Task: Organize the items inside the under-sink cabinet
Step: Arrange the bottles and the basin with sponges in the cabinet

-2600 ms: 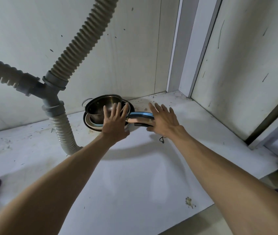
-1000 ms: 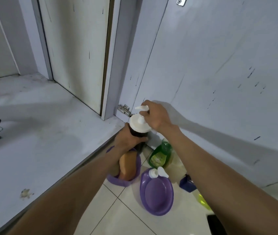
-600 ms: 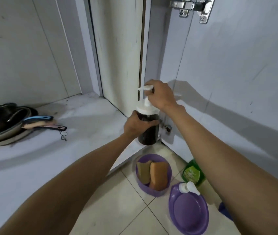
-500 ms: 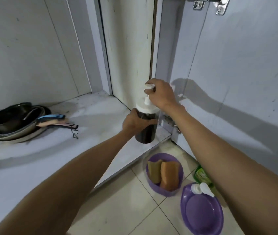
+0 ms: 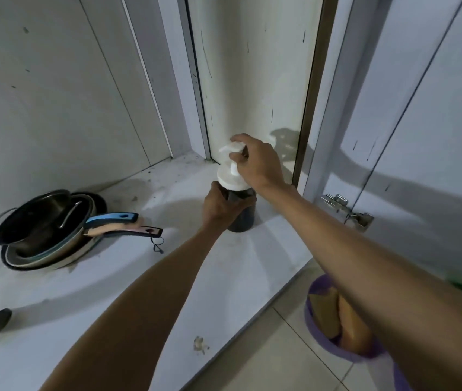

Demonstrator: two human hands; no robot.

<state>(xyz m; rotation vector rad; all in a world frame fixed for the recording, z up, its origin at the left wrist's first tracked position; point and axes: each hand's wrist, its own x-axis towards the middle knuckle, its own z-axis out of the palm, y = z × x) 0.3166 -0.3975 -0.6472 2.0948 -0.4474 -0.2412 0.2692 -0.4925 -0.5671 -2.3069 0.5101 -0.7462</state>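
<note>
Cabinet floor (image 5: 111, 292), bottle (image 5: 243, 220) in left fingers (image 5: 218, 201), right fingers (image 5: 239, 158) on pump (image 5: 231, 148)

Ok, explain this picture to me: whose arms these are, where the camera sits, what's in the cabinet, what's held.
No machine: the grips are a person's bare hands, filmed by one camera worn on the head, looking down. The left hand holds the dark body of a pump bottle, which is upright; the right hand grips its white pump. On the cabinet floor, at the left, lies a stack of pans. Outside, on the tiles, a purple bowl holds sponges.
</note>
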